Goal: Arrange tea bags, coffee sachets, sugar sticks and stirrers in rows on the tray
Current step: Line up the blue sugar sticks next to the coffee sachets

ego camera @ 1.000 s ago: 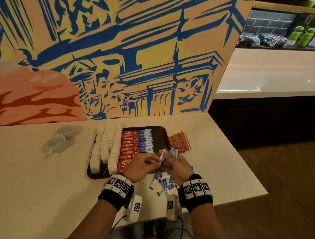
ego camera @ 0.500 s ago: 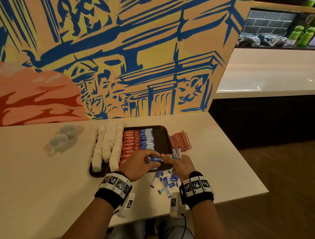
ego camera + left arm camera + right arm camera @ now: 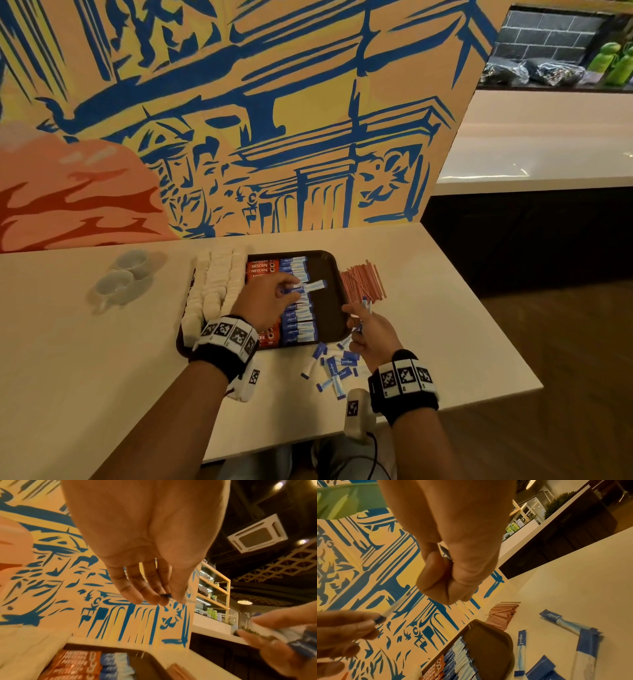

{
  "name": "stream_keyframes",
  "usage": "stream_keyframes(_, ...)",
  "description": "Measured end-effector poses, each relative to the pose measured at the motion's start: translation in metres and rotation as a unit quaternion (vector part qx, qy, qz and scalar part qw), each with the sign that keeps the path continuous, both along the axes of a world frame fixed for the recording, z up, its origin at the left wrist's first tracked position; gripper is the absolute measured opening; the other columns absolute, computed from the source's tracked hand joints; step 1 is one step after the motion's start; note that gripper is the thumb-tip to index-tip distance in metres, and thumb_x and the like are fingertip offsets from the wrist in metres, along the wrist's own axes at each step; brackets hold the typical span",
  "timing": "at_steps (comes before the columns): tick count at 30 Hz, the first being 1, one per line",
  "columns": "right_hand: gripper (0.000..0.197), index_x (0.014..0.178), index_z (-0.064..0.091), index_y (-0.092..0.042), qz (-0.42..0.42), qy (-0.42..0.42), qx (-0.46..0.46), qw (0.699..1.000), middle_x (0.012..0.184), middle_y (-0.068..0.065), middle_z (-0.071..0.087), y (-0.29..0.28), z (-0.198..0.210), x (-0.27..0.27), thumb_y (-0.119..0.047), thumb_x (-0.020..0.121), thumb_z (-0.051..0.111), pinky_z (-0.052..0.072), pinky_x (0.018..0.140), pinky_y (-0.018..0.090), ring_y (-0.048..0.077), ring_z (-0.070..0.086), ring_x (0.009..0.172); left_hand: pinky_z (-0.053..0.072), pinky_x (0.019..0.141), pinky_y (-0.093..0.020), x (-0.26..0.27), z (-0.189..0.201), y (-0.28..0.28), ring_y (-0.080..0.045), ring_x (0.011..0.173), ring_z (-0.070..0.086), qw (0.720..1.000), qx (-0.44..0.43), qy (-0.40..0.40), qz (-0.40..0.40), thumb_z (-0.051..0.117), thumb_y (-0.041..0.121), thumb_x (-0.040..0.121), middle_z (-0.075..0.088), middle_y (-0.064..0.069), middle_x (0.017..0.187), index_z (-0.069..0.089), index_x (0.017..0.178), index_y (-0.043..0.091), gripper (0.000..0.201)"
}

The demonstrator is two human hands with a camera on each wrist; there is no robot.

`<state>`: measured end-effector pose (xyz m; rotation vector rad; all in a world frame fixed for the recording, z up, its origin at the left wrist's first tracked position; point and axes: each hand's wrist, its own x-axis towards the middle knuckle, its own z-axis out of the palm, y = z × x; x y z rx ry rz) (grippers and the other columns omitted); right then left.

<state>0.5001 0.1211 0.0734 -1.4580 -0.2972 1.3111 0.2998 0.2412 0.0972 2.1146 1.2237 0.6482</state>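
Observation:
A dark brown tray [image 3: 329,308] holds white tea bags [image 3: 215,291] on the left, red coffee sachets [image 3: 262,269] and a row of blue-and-white sugar sticks [image 3: 299,323]. My left hand [image 3: 291,286] hovers over that row and pinches one sugar stick [image 3: 313,286] by its blue end [image 3: 165,595]. My right hand [image 3: 359,315], at the tray's right rim, grips a small bundle of sugar sticks [image 3: 365,305] in curled fingers [image 3: 436,577]. Loose sugar sticks [image 3: 334,371] lie on the table just in front of the tray. Red stirrers [image 3: 361,282] are piled right of the tray.
Two grey cups [image 3: 120,277] stand on the table to the left. A painted wall panel [image 3: 274,137] rises right behind the tray. The table's right edge [image 3: 479,301] drops to a wooden floor, and its front edge is close to my wrists.
My left hand took one sugar stick from the right hand's bundle and carried it away from me over the tray's sugar row. The right hand moved slightly right toward the rim.

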Motion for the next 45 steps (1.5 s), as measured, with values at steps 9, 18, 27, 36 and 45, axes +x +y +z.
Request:
stream_keyframes(9,0.026,0.116,0.064,0.001,0.011,0.041,-0.003,0.999,0.078,0.009,0.050,-0.004,-0.011,0.003,-0.010,0.104,0.044,0.035,0.048,0.028,0.015,0.040,0.055,0.054,0.089,-0.031,0.015,-0.091,0.024,-0.013,0.098,0.065,0.986,-0.048,0.159,0.025,0.073,0.036,0.089,0.070,0.007,0.107,0.075,0.102,0.028,0.015)
stream_keyframes(18,0.021,0.117,0.070,-0.006,0.048,0.028,-0.009,0.998,0.090,0.012,0.070,-0.016,-0.017,0.012,-0.013,0.101,0.059,0.056,0.069,0.033,0.023,0.065,0.075,0.056,0.090,-0.037,0.017,-0.142,0.024,-0.019,0.102,0.065,0.974,-0.068,0.215,0.006,0.074,0.035,0.088,0.066,0.001,0.114,0.075,0.106,0.031,0.018)
stream_keyframes(27,0.029,0.118,0.070,-0.002,0.036,0.058,-0.022,0.997,0.087,0.014,0.067,-0.014,-0.013,0.011,-0.020,0.102,0.053,0.055,0.071,0.039,0.025,0.062,0.068,0.055,0.094,-0.039,0.021,-0.151,0.031,-0.020,0.104,0.064,0.972,-0.087,0.218,0.002,0.076,0.035,0.084,0.065,0.001,0.118,0.074,0.107,0.033,0.023)
stream_keyframes(36,0.049,0.122,0.065,0.003,0.073,0.110,-0.004,0.991,0.085,0.015,0.065,-0.011,-0.010,0.007,-0.032,0.102,0.037,0.051,0.062,0.036,0.025,0.059,0.067,0.052,0.085,-0.028,0.026,-0.098,0.015,-0.014,0.093,0.065,0.988,-0.123,0.076,-0.059,0.072,0.034,0.091,0.068,0.003,0.098,0.072,0.112,0.026,0.022)
stream_keyframes(45,0.038,0.109,0.061,0.004,0.147,0.097,0.008,0.984,0.084,0.019,0.063,-0.006,0.003,-0.017,-0.019,0.101,0.032,0.049,0.058,0.034,0.026,0.056,0.064,0.048,0.071,-0.028,0.026,-0.036,-0.009,-0.012,0.073,0.064,0.951,-0.220,-0.076,-0.204,0.075,0.038,0.088,0.074,-0.008,0.083,0.072,0.115,0.028,0.029)
